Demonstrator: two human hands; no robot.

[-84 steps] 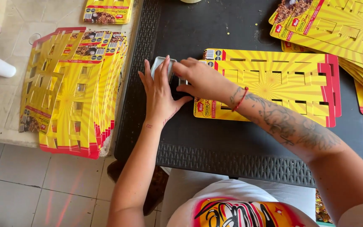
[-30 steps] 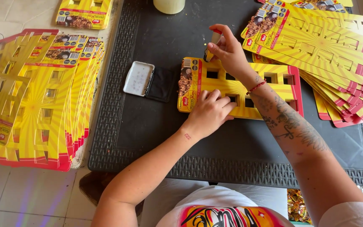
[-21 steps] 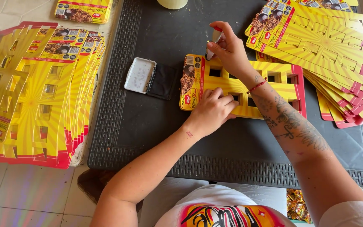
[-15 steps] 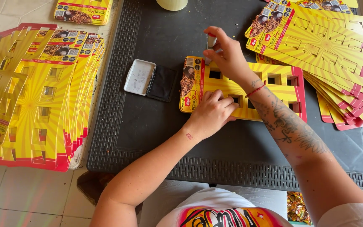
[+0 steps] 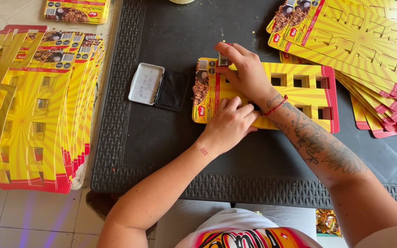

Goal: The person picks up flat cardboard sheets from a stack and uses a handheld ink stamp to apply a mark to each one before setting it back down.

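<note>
A flat yellow die-cut cardboard sheet [image 5: 306, 87] with square holes and red edges lies on the black mat [image 5: 161, 138]. My left hand [image 5: 230, 123] presses flat on its lower left part. My right hand [image 5: 244, 71] grips a small stamp [image 5: 223, 59] and holds it down on the sheet's upper left corner, near the printed panel. An open ink pad [image 5: 158, 86], with a white lid and black pad, sits just left of the sheet.
A fanned pile of the same yellow sheets [image 5: 368, 41] lies at the right of the mat. Another stack of yellow sheets [image 5: 33, 105] rests on the pale surface at left. One packet-sized yellow card [image 5: 76, 10] lies at the top left.
My right hand has come down from above the sheet and set the stamp on its upper left corner. The left hand has stayed pressed on the sheet.
</note>
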